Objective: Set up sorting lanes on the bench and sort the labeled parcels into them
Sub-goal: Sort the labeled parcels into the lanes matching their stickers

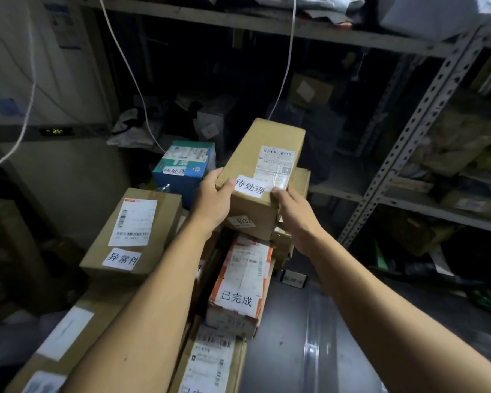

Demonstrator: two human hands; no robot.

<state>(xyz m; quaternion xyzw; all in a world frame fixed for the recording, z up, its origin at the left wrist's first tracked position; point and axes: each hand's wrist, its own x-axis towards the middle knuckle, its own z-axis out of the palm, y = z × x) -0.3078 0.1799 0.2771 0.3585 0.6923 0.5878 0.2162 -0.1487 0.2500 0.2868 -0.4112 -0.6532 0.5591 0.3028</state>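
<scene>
Both hands, left hand (214, 194) and right hand (294, 212), grip my brown parcel (262, 177) labelled 待处理; blue box (183, 168) at 10 o'clock, 已完成 parcel (240, 282) at 6.

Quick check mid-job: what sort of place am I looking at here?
Most likely a parcel depot's back storeroom. Both hands, left hand and right hand, hold a labeled carton; more parcels with shipping labels, like the blue box, pile beside slotted metal shelving stuffed with packages.
</scene>
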